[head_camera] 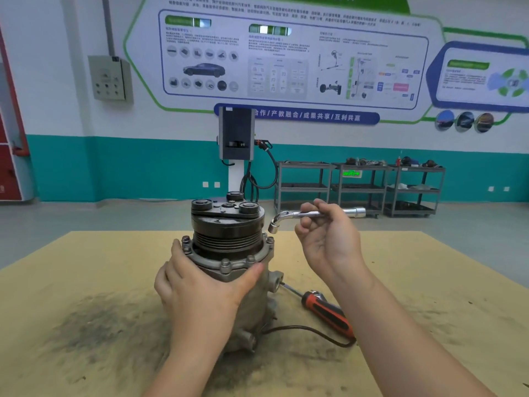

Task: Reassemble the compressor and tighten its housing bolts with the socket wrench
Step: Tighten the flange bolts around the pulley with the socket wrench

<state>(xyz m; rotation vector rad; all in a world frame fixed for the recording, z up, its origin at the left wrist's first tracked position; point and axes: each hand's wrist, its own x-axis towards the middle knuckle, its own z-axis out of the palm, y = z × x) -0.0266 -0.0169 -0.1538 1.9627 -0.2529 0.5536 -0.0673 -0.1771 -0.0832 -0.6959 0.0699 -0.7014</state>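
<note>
While the compressor (229,259) stands upright on a grimy yellow table (86,282), pulley end up, a person works on it with both bare hands, seen from a head-worn camera looking down. The left hand (200,290) wraps the near side of the metal body just under the bolted flange, fingers curled round the left edge and thumb pressed along the front rim, probably to stop the housing twisting as bolts are turned. The right hand (329,239) is raised to the right of the pulley, palm toward the camera, fingers curled round the shaft of an L-shaped socket wrench (312,214). The wrench's bent socket end points downward, hanging just above and slightly outward of a housing bolt (269,240) on the right side of the flange, not yet seated on it. The long shaft runs away to the right past the fingers. Other bolt heads ring the flange, all appearing already in place. An orange-handled screwdriver (326,313) lies on the table near the compressor's right side, beside a thin black cable (309,330)
</note>
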